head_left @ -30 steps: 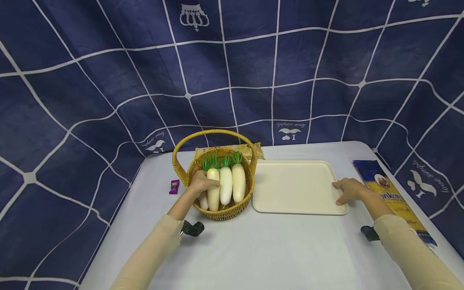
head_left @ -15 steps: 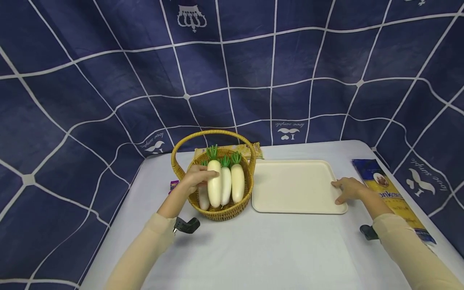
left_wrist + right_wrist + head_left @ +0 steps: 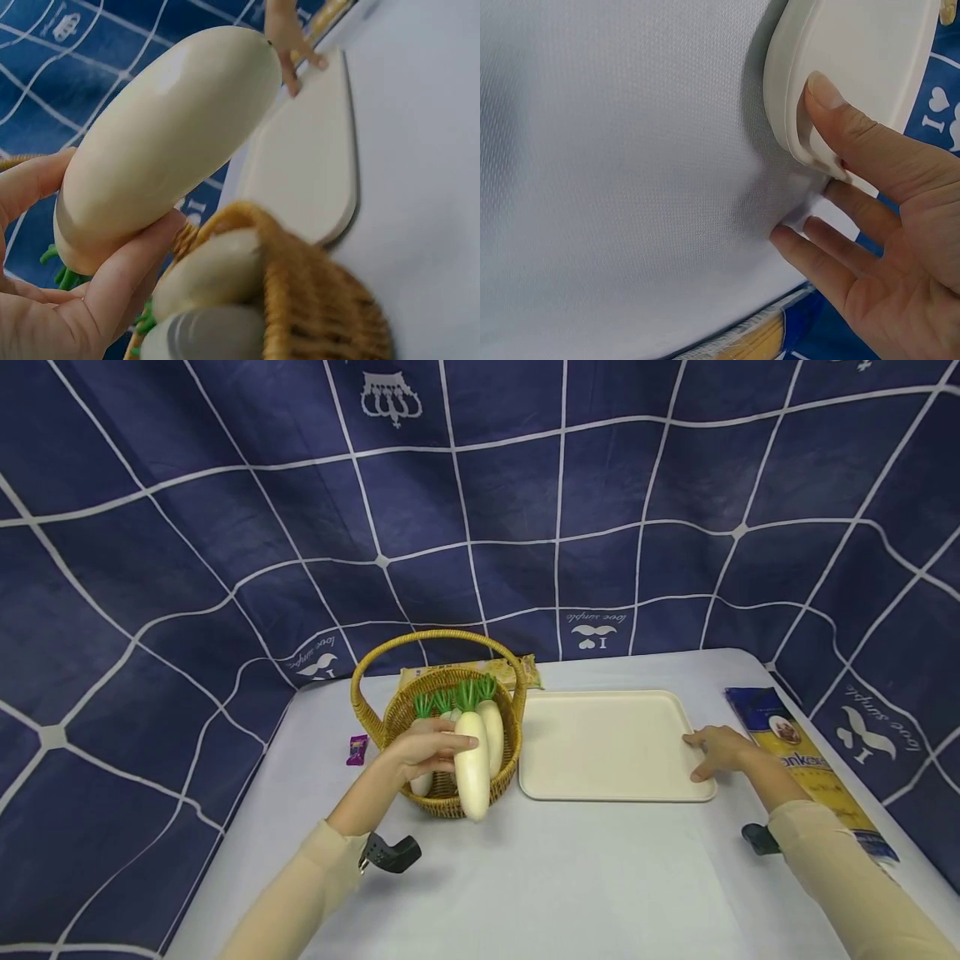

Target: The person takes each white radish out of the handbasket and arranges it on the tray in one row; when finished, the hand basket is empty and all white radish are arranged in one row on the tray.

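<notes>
My left hand [image 3: 425, 750] grips a white radish [image 3: 472, 772] with green leaf tops, thumb on one side and fingers on the other. The radish is held over the front rim of a wicker basket [image 3: 442, 807], blunt end toward me. Other radishes [image 3: 492, 731] lie in the basket, partly hidden by the hand and the held one. At the right, my right hand [image 3: 720, 753] holds the end of a cream tray [image 3: 600, 747]. In the right wrist view its thumb [image 3: 855, 127] lies over the tray's rim, with the other fingers outside it.
A tall handle [image 3: 438, 633] arches over the basket. Behind it lies a yellow packet [image 3: 531, 672]. A small purple wrapped sweet [image 3: 357, 749] is left of the basket. A blue and yellow bag [image 3: 813, 768] lies right of the tray. Dark blue checked cloth [image 3: 510, 502] hangs around the table.
My left hand has lifted the radish out from among the others and carried it right and toward me, over the basket's front rim. The right hand stays at the tray.
</notes>
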The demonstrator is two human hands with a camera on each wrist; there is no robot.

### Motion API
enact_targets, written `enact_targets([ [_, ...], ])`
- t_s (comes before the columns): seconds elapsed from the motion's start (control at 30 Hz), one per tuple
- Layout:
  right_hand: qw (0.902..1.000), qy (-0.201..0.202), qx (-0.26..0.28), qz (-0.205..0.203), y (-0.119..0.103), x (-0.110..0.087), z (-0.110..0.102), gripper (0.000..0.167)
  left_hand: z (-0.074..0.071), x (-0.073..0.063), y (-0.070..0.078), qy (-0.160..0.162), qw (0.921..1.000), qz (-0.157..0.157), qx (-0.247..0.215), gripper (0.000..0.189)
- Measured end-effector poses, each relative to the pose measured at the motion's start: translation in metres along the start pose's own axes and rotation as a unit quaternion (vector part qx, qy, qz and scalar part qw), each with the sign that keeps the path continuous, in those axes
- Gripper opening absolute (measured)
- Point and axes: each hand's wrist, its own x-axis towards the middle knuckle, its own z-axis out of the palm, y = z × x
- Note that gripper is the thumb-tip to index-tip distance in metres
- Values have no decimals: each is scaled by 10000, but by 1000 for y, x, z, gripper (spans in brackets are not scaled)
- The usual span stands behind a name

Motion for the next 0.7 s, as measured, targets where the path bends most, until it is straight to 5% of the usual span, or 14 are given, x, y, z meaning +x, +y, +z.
enact_targets([
  [0.2, 10000, -4, 37, 52, 1, 0, 0, 89, 21, -3, -7, -365, 9993, -42, -58, 59],
  [0.53, 9999, 14, 97, 51, 0, 0, 1, 88, 54, 6, -17, -1465, 9891, 61, -168, 62],
  [0.7, 9999, 55, 121, -6, 2, 0, 1, 88, 75, 16, -19, -1568, 9875, 97, -97, 53],
])
